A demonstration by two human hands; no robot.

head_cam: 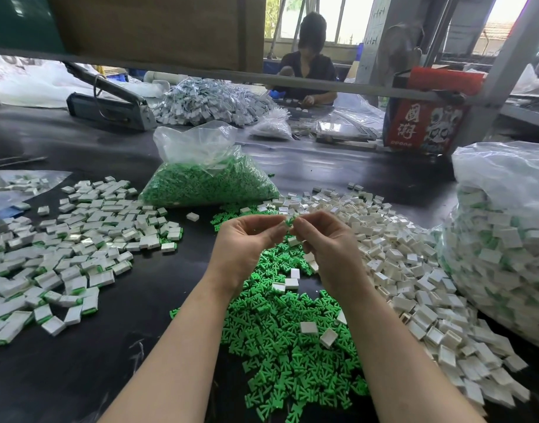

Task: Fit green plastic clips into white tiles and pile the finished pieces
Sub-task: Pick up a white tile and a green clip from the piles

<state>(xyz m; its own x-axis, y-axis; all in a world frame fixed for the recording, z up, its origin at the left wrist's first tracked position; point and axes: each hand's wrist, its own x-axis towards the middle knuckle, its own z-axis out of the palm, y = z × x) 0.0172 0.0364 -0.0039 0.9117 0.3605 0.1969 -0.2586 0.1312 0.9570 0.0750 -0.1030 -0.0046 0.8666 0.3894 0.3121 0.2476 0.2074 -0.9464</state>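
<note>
Pinching one green clip (290,221) between left hand (246,239) and right hand (326,242), clear bag (201,166) holding clips

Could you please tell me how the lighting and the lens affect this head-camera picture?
Head view: daylight blows out the windows; the wide lens bows the shelf rail; glare sheens the dark table; the green clip pinched between left hand and right hand stays sharp.
</note>
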